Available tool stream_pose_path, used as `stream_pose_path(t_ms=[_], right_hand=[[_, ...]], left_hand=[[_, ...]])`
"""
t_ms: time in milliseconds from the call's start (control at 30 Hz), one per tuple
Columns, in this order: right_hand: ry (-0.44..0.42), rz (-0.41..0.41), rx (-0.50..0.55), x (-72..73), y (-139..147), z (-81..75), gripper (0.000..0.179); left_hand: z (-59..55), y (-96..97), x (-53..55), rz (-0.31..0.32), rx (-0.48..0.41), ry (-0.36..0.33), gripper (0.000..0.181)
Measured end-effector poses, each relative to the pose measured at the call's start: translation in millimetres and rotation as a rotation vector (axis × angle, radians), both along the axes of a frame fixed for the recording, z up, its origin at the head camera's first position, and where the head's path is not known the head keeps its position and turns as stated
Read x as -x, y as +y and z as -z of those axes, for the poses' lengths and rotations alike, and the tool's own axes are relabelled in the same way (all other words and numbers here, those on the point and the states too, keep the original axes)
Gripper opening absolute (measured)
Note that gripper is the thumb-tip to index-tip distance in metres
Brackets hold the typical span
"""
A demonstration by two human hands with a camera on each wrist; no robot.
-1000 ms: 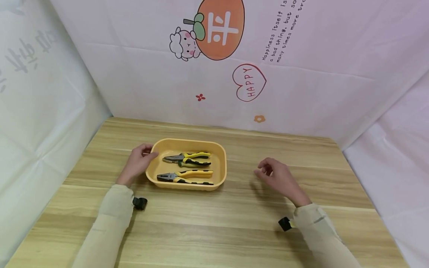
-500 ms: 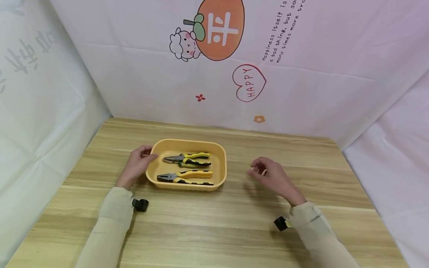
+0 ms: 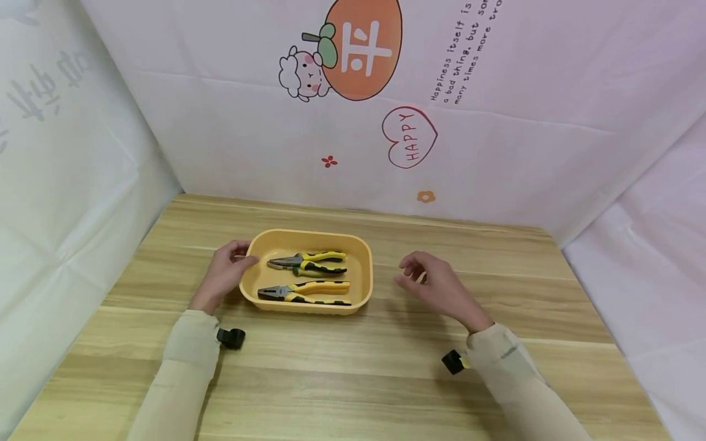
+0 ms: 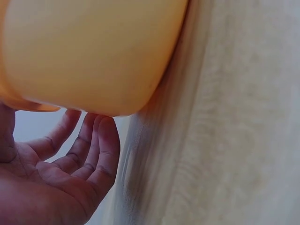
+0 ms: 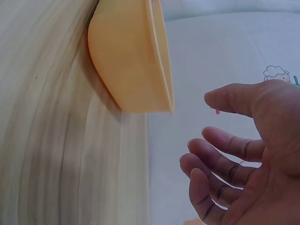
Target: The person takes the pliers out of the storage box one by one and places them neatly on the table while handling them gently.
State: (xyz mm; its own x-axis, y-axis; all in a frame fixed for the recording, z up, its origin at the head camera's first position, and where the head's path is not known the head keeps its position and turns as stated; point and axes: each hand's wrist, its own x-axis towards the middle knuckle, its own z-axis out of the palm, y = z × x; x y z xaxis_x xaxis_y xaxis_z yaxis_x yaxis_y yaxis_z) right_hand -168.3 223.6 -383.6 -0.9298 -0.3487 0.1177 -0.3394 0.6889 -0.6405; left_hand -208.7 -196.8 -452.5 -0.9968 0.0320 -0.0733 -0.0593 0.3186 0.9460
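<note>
A shallow yellow plastic basket (image 3: 361,245) stands on the table in the head view. My left hand (image 3: 225,272) grips its left end, thumb over the rim; in the left wrist view the fingers (image 4: 108,140) touch the outer wall. Inside lie long-nose pliers (image 3: 317,266) with yellow and black handles, a greenish part showing under them, perhaps another tool. Nearer me lie combination pliers (image 3: 320,286), also yellow and black. My right hand (image 3: 438,288) hovers right of the basket, apart from it, fingers loosely bent and holding nothing.
The wooden table (image 3: 342,380) runs up to a printed white cloth (image 3: 248,147) at the back. White cloth also hangs at the left and right sides. A small black device (image 3: 231,338) sits at each wrist.
My right hand has moved left over the table, closer to the basket. The left hand stays at the basket's left end, and the basket and pliers have not visibly moved.
</note>
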Motion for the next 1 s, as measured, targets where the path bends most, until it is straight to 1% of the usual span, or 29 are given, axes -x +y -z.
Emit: stream_pose_path(t_ms=[333,567,800,1000], right_hand=[[0.016,-0.033,0.005,6.1,-18,-9.1,0.021],[0.024,-0.055,-0.006,10.5,-34,-16.1,0.023],[0.023,-0.088,-0.020,17.9,-52,-22.5,0.030],[0.042,-0.127,-0.031,23.7,-61,-23.8,0.033]], left_hand=[[1.1,-0.9,-0.7,-0.011,-0.025,-0.007,0.046],[2.5,-1.7,-0.7,-0.003,-0.059,-0.018,0.047],[2.9,-2.0,0.0,-0.007,-0.064,-0.025,0.048],[1.6,-1.3,-0.5,-0.008,-0.065,-0.036,0.048]])
